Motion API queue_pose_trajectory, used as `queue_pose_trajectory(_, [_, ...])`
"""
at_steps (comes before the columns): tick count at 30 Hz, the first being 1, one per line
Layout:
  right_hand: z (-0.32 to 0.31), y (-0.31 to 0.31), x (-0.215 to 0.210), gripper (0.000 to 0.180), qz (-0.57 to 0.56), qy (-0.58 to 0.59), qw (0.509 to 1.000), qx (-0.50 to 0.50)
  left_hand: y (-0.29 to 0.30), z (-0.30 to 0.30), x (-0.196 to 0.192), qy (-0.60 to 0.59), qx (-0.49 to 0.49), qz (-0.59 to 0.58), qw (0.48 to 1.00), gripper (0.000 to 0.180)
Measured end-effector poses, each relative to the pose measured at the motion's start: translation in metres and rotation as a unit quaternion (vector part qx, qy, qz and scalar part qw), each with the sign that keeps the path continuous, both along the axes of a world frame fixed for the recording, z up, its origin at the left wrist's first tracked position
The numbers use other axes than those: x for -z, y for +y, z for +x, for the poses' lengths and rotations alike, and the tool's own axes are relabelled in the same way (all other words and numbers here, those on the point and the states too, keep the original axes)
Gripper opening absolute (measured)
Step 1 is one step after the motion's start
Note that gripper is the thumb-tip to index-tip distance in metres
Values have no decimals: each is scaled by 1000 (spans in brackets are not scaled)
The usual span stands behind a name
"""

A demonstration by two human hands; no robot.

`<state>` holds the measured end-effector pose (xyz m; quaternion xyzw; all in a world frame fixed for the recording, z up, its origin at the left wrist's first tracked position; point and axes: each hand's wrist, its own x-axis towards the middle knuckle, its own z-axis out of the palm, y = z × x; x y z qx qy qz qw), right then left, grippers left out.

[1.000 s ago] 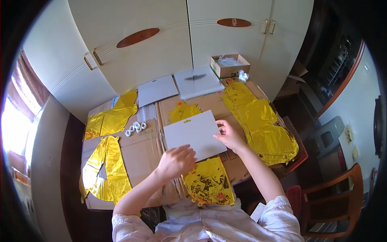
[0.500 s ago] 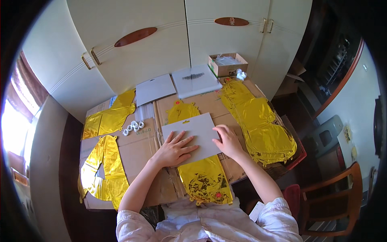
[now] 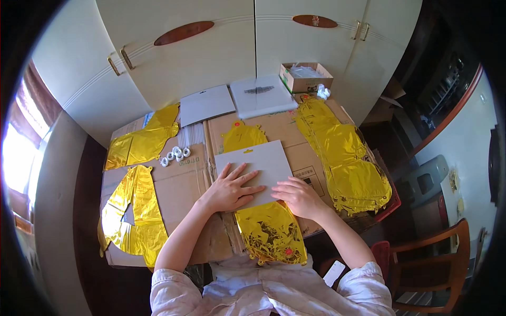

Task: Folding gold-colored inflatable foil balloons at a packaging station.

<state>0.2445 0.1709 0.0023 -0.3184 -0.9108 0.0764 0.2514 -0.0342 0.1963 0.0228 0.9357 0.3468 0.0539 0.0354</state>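
Note:
A pale grey card (image 3: 270,162) with a small hanging slot at its far edge lies across a flat gold foil balloon (image 3: 274,229). The balloon's far end and near end stick out from beneath it; its middle is covered. My left hand (image 3: 229,190) rests on the card with fingers spread. At the card's lower right corner, my right hand (image 3: 299,198) lies with its fingers stretched over the card, next to the gold foil. Its thumb is partly hidden.
Gold foil balloons lie left (image 3: 139,203) and right (image 3: 350,168) on the cardboard-covered table (image 3: 195,226). Toward the back are a stack of grey cards (image 3: 207,107), clear plastic bags (image 3: 263,102), an open carton (image 3: 307,81) and several white rolls (image 3: 171,156). A wooden chair (image 3: 458,253) stands right.
My right hand has moved from the card's right edge down and inward to its lower right corner, its fingers now stretched out. My left hand stays on the card. The view has shifted slightly.

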Motion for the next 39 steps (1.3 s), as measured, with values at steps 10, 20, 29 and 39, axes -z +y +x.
queue_pose_trajectory(10, [42,-82,-46,75,-136,-199,967,-81,1,-3,5,-22,6,4,1000,40])
queue_pose_trajectory(20, [29,-71,-17,23,56,2,995,-87,0,-4,5,-21,4,4,1000,40])
queue_pose_trajectory(29, [-1,-10,-48,16,-104,169,977,79,3,-11,8,-43,11,-9,999,49])
queue_pose_trajectory(39, [-25,74,-16,25,-251,163,947,115,5,-9,13,-150,-13,-62,987,50])
